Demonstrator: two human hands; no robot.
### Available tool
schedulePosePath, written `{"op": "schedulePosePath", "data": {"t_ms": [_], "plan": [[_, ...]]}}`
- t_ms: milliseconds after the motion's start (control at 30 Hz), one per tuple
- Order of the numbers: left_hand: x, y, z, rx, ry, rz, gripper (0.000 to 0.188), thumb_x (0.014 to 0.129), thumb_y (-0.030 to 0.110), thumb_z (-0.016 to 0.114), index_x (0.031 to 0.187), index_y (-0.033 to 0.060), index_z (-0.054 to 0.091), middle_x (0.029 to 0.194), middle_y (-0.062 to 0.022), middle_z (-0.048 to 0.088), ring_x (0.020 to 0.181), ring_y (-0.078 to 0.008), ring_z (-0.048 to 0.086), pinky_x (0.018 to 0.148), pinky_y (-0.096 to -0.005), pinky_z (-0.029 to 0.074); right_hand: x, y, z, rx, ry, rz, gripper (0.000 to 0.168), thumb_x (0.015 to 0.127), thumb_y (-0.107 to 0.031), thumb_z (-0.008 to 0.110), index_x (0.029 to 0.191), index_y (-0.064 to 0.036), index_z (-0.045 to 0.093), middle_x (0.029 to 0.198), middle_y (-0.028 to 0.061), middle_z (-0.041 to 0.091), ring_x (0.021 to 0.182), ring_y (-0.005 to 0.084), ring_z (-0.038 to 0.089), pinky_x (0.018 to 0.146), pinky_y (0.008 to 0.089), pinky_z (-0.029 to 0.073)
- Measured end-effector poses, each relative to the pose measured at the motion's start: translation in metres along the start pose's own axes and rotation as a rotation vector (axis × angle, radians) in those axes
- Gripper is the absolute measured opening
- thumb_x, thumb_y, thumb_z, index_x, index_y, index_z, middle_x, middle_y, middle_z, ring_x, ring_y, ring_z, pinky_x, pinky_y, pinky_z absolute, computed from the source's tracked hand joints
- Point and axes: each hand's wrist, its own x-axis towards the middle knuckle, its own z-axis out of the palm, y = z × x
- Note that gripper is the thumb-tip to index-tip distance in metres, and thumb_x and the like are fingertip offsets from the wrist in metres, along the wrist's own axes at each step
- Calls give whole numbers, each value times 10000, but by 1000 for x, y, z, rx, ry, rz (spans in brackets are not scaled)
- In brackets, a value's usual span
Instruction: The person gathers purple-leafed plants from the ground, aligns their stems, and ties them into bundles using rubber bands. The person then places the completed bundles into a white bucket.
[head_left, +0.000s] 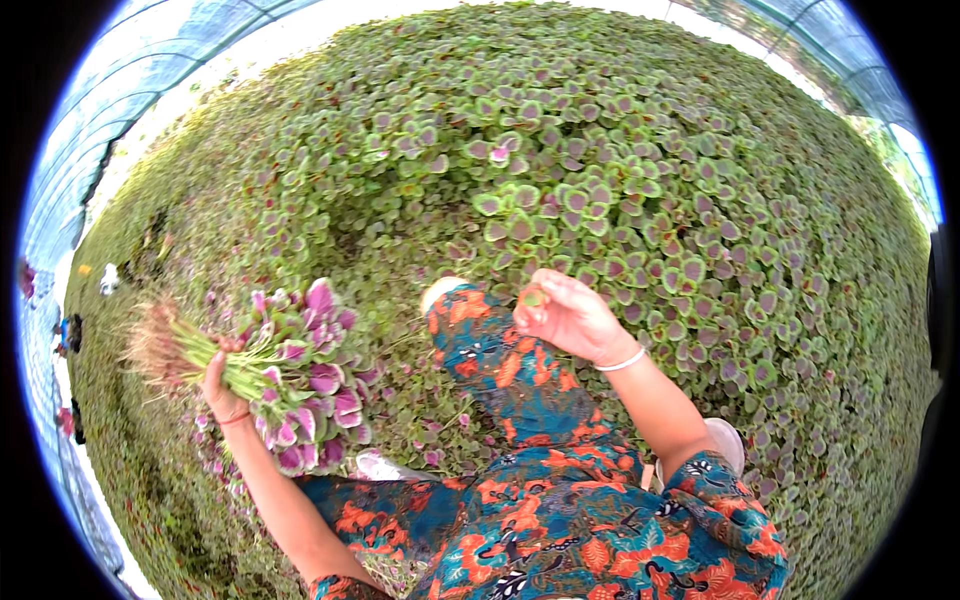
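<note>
My left hand (220, 382) grips a thick bunch of pulled red amaranth (319, 390) by the pale green stems. Its tangled, soil-brown roots (159, 341) point to the left, and the broad purple leaves with green rims fan out to the right. Over my raised knee, my right hand (566, 313) has its fingers curled together, with a small green-and-reddish leaf (534, 298) at the fingertips. Growing amaranth plants (592, 202) stand densely in front of the right hand. Below the bunch, more purple leaves (431, 456) lie low among thinner growth.
My bent leg (502, 367) in patterned cloth reaches into the bed. A white shoe (379, 466) shows beside the other leg. Behind my right elbow is a pale round object (726, 444). Far left, people (69, 334) are near the blue netting (82, 157) of a tunnel.
</note>
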Motion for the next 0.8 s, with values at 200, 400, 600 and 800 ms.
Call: {"op": "schedulePosePath", "data": {"t_ms": [200, 400, 600, 800], "plan": [[8, -1, -34, 119, 98, -188, 325, 837, 170, 602, 1086, -39, 584, 1012, -131, 622, 968, -206, 587, 901, -358, 459, -111, -36, -36, -67, 437, -131, 138, 930, -194, 536, 849, -88, 497, 712, 24, 477, 744, 189, 502, 717, 325, 442], [15, 17, -77, 191, 147, -330, 384, 906, 252, 521, 1168, -23, 577, 1160, -127, 594, 1075, -229, 553, 952, -366, 426, -349, -41, -108, -650, 1510, -45, 197, 925, -178, 524, 753, -124, 444, 609, -35, 401, 538, 104, 398, 486, 231, 333], [47, -16, -57, 285, 172, -259, 411, 930, 242, 464, 1228, -30, 544, 1231, -149, 559, 1127, -239, 532, 992, -368, 407, -496, 19, -130, -1441, 1851, 778, 246, 755, -358, 681, 815, -120, 690, 812, 102, 678, 772, 282, 640, 708, 384, 500], [46, -31, -18, 307, 131, -269, 411, 913, 226, 503, 1226, -37, 543, 1209, -145, 571, 1056, -230, 574, 923, -353, 467, -517, 31, -126, -1616, 1793, 971, 267, 725, -350, 704, 813, -98, 704, 858, 135, 683, 868, 299, 645, 789, 383, 494]]}}
